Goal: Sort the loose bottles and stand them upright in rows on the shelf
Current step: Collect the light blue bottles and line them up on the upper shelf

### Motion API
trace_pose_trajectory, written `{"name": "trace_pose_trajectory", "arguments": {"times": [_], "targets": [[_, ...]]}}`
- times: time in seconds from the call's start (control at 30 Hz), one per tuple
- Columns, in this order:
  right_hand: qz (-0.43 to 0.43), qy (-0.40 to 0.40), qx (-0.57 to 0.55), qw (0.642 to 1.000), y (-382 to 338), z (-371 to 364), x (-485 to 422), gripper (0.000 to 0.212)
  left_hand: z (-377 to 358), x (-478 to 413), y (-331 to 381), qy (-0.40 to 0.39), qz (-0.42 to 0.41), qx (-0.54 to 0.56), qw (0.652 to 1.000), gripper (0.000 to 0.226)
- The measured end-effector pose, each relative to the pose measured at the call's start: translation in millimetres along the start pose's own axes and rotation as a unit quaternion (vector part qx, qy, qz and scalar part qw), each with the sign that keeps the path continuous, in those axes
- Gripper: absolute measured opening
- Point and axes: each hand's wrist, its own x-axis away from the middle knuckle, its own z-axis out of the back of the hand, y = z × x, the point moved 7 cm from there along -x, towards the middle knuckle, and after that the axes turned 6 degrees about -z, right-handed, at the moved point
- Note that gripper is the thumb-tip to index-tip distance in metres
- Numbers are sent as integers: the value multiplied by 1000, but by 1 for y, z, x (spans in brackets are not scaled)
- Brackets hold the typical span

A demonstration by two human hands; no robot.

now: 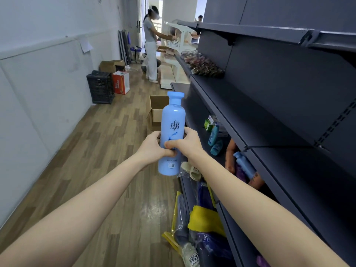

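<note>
- A pale blue bottle (173, 120) is held upright in the aisle, above the floor (96, 151) and just left of the shelf (269, 132); it is not on the shelf.
- Its body is a smooth, glossy plastic cylinder with rounded shoulders and a short neck. It is closed by a wide, flat cap of a slightly stronger blue.
- Dark printed characters and a blue swirl are seen on the front, with small print and a square code near the base.
- The left hand (154, 145) is clamped round the bottle's lower middle from the left, fingers curled about it.
- The right hand (187, 143) is clamped on it at the same height from the right, thumb laid across the front. The two hands touch each other there.
- The shelf is of dark grey-blue sheet metal, matt, with flat boards, slotted uprights and angled brackets.
- On a lower board two teal bottles (214, 139) are seen leaning beside a small green carton (209, 123). Further along, a blue capped bottle (243, 164) lies tilted.
- On the lowest board, beige slippers (194, 172) in clear film and yellow-edged packets (206, 218) are heaped.
- The floor is of wood-grain planks with a slight sheen.
- An open cardboard box (157, 112) stands behind the held bottle; a black lattice crate (100, 86) stands against the pale wall.
- Another person (151, 45) is seen standing at the far end of the aisle.
</note>
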Motion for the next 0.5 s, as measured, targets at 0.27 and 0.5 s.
{"name": "trace_pose_trajectory", "arguments": {"times": [0.27,0.5], "targets": [[0,14,-10,1000,-7,-15,-44,45,19,-46,-11,-15,4,-6,1000,73],[-9,14,-21,1000,-7,-13,-75,45,19,-79,-17,-22,4,-5,1000,65]]}}
